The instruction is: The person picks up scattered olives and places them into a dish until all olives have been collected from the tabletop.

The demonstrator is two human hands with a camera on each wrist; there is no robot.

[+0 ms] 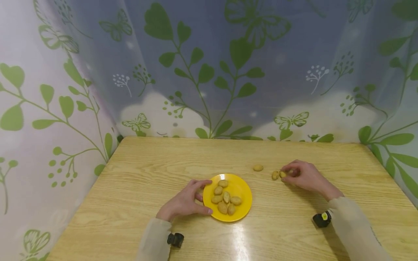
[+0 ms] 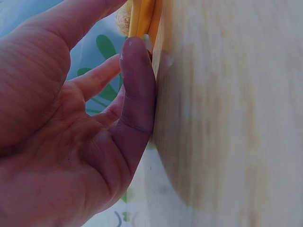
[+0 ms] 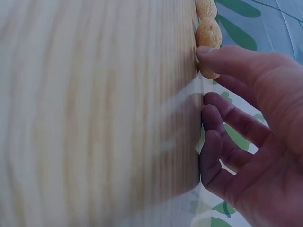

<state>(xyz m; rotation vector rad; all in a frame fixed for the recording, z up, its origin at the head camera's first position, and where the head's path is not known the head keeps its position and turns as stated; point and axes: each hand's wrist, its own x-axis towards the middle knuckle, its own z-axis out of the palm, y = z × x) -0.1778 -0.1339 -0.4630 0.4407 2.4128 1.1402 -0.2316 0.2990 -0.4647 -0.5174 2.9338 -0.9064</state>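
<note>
Working on a broad, pale, wood-grained desk [image 1: 281, 232]. See near its middle a shallow, round, glossy yellow plate [image 1: 245, 188]. Expect stiffness and little weight from it, probably plastic, with a slick surface; take hold low on the rim and keep it level, given a load apt to roll. Note on it a cluster of small, tan, egg-shaped, potato-like lumps [image 1: 226, 197], gathered mostly between six and twelve o'clock by way of nine. Judge these light and firm, likely to roll but not very slippery, going by the rough-looking skin in the right wrist view. Cannot tell whether real or moulded; pinch gently across the narrow middle, in case of bruising or cracking.

Find off the plate, toward half past one, a lone tan oval lump [image 1: 258, 168]; farther out, a little past two, a loose tan oval lump [image 1: 275, 175]; just beside that, at about three o'clock from it, a held tan oval lump [image 1: 283, 174].

With the left grip [image 1: 183, 203], spread wide in a loose curve against the plate: index finger at the rim near ten o'clock, thumb near eight, nothing pinched. With the right grip [image 1: 305, 175], drawn down to one lump's width: pinching the held tan oval lump between thumb and finger, remaining fingers bent loosely close to the desk. Cannot tell whether in contact with the neighbouring lump.
</note>
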